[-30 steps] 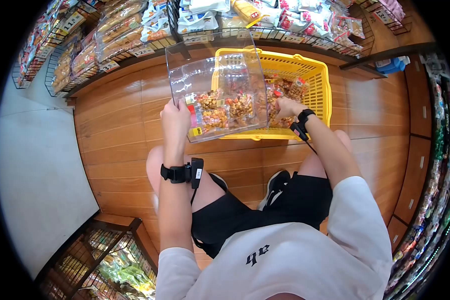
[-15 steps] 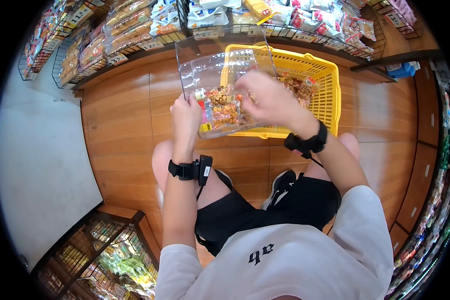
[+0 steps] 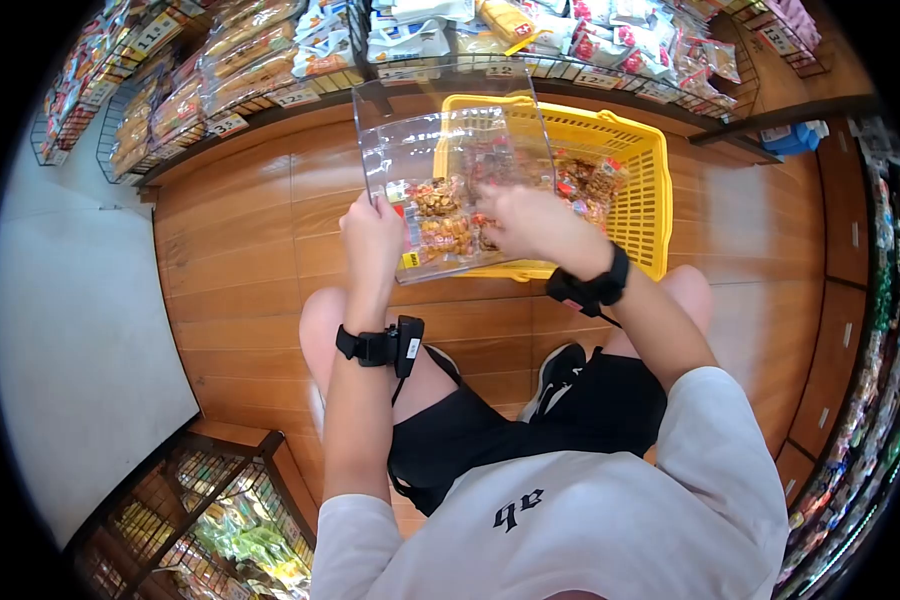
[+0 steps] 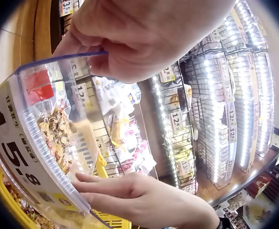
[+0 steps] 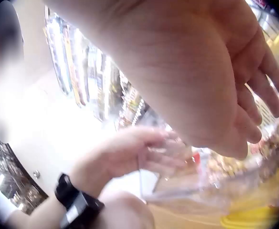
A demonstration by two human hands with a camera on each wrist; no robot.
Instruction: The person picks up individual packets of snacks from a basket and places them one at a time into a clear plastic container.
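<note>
My left hand (image 3: 372, 238) grips the left edge of a clear plastic bin (image 3: 410, 150), its fingers hooked over the rim in the left wrist view. Several clear packets of brown snack clusters (image 3: 438, 197) lie inside the bin. Slightly blurred, my right hand (image 3: 545, 225) is over the bin's right part, its fingertips down by the packets. The right wrist view shows its fingers (image 5: 263, 95) loosely extended, nothing between them. Beneath the bin's right side stands a yellow shopping basket (image 3: 656, 190) with more such packets (image 3: 595, 180) in it.
Wire shelves of bagged goods (image 3: 405, 42) run along the far side, close behind the basket. Dark wood drawers (image 3: 835, 330) stand at the right, and another rack (image 3: 250, 520) at the lower left. The brown tiled floor (image 3: 230, 250) lies under the basket.
My right hand has moved left from the packets in the basket to over the bin, then dipped slightly nearer me. My left hand keeps its grip on the bin.
</note>
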